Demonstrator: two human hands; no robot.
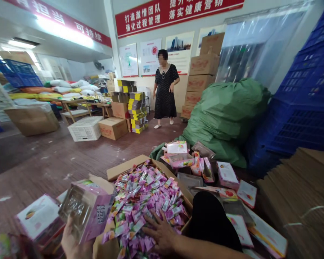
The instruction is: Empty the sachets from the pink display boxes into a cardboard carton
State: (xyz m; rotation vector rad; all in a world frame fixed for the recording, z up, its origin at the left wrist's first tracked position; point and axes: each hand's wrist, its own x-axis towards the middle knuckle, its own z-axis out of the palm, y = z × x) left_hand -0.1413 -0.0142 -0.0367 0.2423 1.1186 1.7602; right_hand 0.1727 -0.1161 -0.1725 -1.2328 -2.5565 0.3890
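My left hand (73, 235) grips a purple printed box (95, 210) with a clear plastic window, tilted beside the open carton. Several small pink and purple sachets (140, 190) fill the cardboard carton (129, 167) in front of me. Resting on top of the sachets is my right hand (160, 232), its fingers spread; no sachet is seen gripped in it. White and pink boxes (39, 217) lie on the floor left of the carton.
More boxes (228, 172) and clear trays are scattered right of the carton, near my black-clad knee (214, 223). A large green sack (224, 115), blue crates (283, 122) and flattened cardboard (299, 201) stand at right. A person (166, 86) in a dotted dress stands ahead.
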